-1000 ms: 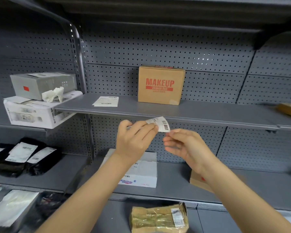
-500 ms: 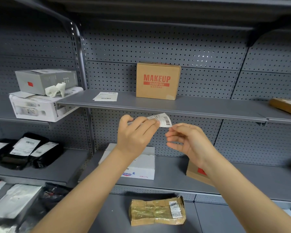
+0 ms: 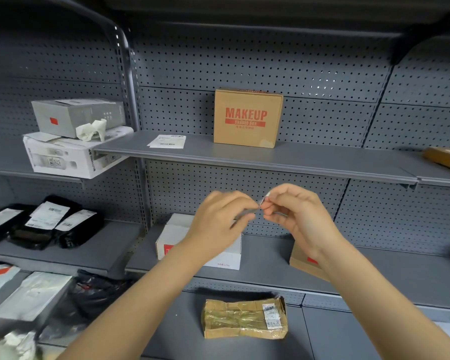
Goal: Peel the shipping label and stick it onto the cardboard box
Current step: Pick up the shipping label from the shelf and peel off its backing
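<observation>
A brown cardboard box (image 3: 247, 118) with red "MAKEUP" print stands upright on the grey middle shelf (image 3: 296, 159). Below the shelf edge, my left hand (image 3: 220, 216) and my right hand (image 3: 299, 216) meet fingertip to fingertip. Both pinch a small white shipping label (image 3: 262, 201), of which only a thin sliver shows between the fingers. Another white label sheet (image 3: 167, 141) lies flat on the shelf, left of the box.
Grey and white boxes (image 3: 73, 136) are stacked at the left end of the shelf. Black label-bearing bags (image 3: 44, 224) lie lower left. A white box (image 3: 177, 235) and a brown box (image 3: 305, 266) sit behind my arms. A taped brown parcel (image 3: 244, 318) lies lowest.
My right hand has closed in on the label held by my left hand. The label, earlier plainly visible with its barcode, is now mostly hidden between the fingertips.
</observation>
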{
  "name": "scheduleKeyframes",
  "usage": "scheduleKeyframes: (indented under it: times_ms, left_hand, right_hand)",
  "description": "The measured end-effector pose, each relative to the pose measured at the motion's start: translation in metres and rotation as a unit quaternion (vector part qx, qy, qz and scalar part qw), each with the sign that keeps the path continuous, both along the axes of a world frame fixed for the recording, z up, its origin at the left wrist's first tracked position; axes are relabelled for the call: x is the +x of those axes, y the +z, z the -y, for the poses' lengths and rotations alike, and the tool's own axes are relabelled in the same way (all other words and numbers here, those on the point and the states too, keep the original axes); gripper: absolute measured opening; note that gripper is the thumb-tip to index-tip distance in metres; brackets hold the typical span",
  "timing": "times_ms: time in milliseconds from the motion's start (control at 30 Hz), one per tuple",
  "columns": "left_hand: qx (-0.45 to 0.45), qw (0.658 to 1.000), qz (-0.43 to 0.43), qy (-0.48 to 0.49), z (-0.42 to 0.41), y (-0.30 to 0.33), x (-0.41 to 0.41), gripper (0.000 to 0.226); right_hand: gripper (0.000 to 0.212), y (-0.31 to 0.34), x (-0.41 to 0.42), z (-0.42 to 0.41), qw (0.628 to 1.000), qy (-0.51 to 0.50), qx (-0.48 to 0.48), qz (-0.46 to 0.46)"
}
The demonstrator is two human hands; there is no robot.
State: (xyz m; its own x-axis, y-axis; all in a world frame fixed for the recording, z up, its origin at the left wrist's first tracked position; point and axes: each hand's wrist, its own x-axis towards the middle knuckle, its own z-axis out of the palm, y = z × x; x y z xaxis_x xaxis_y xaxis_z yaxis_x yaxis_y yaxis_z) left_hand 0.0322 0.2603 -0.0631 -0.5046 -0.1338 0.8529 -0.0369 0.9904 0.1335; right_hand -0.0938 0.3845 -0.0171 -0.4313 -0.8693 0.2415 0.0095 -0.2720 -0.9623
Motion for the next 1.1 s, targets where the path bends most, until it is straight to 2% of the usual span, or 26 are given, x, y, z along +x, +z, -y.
scheduleKeyframes:
  times_ms: [67, 167, 300, 400, 567, 767, 900, 1100]
  left_hand:
    - [0.175, 0.980, 0.062, -0.072, -0.013, -0.006, 0.003, 0.024]
    - [0.343, 0.928, 0.034, -0.140, -0.025, -0.009, 0.001, 0.032]
    - [0.419, 0.896, 0.017, -0.149, -0.028, -0.011, -0.009, 0.013]
    - [0.461, 0.871, 0.014, -0.169, -0.028, -0.015, -0.013, 0.013]
    - [0.477, 0.861, 0.013, -0.177, -0.029, -0.023, -0.016, 0.008]
    - [0.463, 0.870, 0.030, -0.169, -0.033, -0.034, -0.015, 0.004]
    - [0.424, 0.895, 0.051, -0.131, -0.036, -0.040, -0.014, 0.005]
    - [0.302, 0.949, 0.062, -0.070, -0.041, -0.047, -0.009, 0.008]
  right_hand:
    - [0.018, -0.008, 0.001, -0.002, 1.000, -0.010, -0.005, -0.022]
    - [0.017, -0.023, 0.002, -0.003, 0.997, -0.032, 0.004, -0.064]
    - [0.019, -0.039, 0.002, -0.004, 0.991, -0.055, 0.008, -0.121]
    - [0.017, -0.044, -0.001, -0.007, 0.986, -0.064, 0.008, -0.153]
    - [0.016, -0.049, -0.005, -0.012, 0.974, -0.059, 0.024, -0.217]
    - [0.016, -0.057, -0.004, -0.019, 0.968, -0.071, 0.055, -0.236]
    - [0.016, -0.062, -0.004, -0.021, 0.966, -0.082, 0.062, -0.237]
    - [0.020, -0.071, 0.002, -0.023, 0.954, -0.116, 0.054, -0.272]
